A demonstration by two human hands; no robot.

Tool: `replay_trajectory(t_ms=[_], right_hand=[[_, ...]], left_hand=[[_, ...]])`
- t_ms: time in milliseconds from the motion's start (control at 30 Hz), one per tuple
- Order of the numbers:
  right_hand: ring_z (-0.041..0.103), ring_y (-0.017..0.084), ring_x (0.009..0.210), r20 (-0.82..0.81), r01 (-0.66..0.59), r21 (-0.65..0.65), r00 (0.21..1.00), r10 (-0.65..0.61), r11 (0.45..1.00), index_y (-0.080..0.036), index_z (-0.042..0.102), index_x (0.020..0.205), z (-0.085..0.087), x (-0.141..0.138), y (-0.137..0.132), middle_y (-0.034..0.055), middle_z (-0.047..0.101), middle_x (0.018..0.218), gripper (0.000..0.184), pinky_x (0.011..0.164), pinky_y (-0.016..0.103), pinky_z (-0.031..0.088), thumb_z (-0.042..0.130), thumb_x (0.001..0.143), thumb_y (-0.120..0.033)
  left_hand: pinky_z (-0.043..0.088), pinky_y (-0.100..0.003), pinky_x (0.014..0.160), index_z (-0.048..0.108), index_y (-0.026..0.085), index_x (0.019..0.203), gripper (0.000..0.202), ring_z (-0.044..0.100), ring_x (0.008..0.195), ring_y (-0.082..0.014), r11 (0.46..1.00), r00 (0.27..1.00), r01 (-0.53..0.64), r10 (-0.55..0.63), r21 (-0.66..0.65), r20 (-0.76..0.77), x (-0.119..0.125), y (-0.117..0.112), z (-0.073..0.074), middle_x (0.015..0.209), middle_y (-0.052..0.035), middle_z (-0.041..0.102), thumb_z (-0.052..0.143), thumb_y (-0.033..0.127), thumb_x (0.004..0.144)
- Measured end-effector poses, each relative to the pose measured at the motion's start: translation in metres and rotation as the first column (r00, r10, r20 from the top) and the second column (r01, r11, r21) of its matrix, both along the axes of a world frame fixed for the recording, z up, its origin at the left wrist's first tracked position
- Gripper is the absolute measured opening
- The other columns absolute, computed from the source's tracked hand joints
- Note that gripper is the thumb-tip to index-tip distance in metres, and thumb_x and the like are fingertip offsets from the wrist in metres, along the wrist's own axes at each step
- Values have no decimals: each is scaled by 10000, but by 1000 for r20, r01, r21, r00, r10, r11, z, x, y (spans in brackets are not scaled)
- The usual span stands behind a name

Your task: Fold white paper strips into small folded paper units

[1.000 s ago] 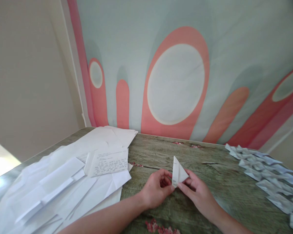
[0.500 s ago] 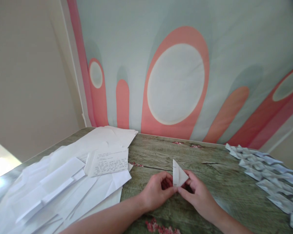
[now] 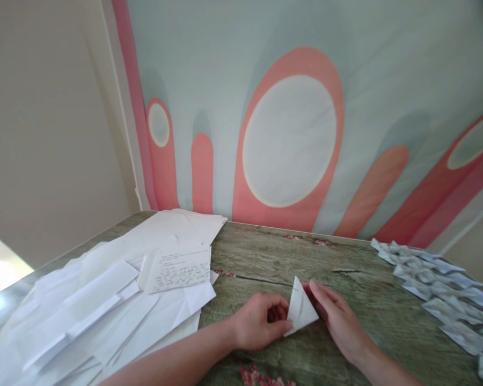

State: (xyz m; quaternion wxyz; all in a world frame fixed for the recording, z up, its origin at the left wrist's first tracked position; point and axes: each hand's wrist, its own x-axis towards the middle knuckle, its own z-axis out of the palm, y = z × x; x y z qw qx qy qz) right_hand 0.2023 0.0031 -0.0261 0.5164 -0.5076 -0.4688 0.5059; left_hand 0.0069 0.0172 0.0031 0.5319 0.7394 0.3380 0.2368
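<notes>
A small folded white paper triangle [image 3: 300, 309] stands tilted on the wood-patterned table [image 3: 358, 279], held between both hands. My left hand [image 3: 260, 325] is curled and pinches its lower left corner with thumb and fingers. My right hand [image 3: 338, 319] has its fingers stretched along the triangle's right side, pressing against it.
A loose heap of white sheets [image 3: 100, 305] covers the table's left half, with a handwritten note [image 3: 180, 269] on top. Several folded paper pieces [image 3: 438, 292] lie in rows at the right edge. A wall with pink and pale blue shapes [image 3: 290, 139] rises just behind the table.
The triangle has come down and slightly right toward the tabletop. My right hand's fingers have gone from a pinch to lying straight along the paper's side.
</notes>
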Motion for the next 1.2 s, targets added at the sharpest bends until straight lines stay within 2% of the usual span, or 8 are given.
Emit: replay_trajectory(t_ms=[200,433,633,833,967,1100,1200], right_hand=[[573,214,785,44,-37,5,998,37,999,-195,703,898,7,-3,-3,38,680,821,355,715,301,449,573,784,-504],[556,199,726,182,-65,35,982,57,997,-192,700,888,10,-3,-4,16,655,730,365,621,261,423,567,779,-514],[481,154,617,305,-66,104,952,31,992,-183,637,736,10,-2,-4,-2,573,663,345,544,238,372,527,807,-502],[440,138,587,364,-146,144,928,85,979,-195,575,672,15,-9,-10,-19,489,600,329,535,227,355,502,830,-475],[441,132,582,327,-160,128,938,111,979,-197,571,687,15,-14,-12,-24,486,606,314,529,222,359,503,836,-465],[459,132,593,327,-153,143,940,99,978,-197,586,699,14,-15,-12,-21,499,625,304,535,224,370,501,843,-451],[523,163,698,362,-148,199,930,68,969,-209,615,803,13,-15,-11,6,567,746,255,619,245,421,503,845,-434]], left_hand=[[354,-176,542,604,145,824,117,445,587,-88,994,996,57,-50,98,-69,-2,1,0,660,36,506,596,201,722],[354,-169,539,622,149,857,142,451,585,-84,985,993,91,-78,148,-92,-3,1,-4,669,38,521,590,199,727],[363,-167,548,635,150,914,208,471,596,-91,993,995,74,-68,93,-72,-3,1,-4,690,23,565,610,251,734],[374,-182,561,653,134,890,351,486,602,-107,999,999,36,-36,30,14,-2,0,0,709,-11,604,523,453,824],[404,-195,597,656,120,813,404,510,618,-118,1000,998,26,-25,-10,56,-2,0,-2,691,-15,604,504,494,827],[417,-207,605,663,113,854,371,528,620,-124,997,995,31,-23,-76,99,0,0,-5,708,-22,623,557,463,796],[417,-213,584,671,112,843,336,532,608,-127,993,991,-35,49,-115,123,3,0,-8,705,-26,633,586,428,771]])
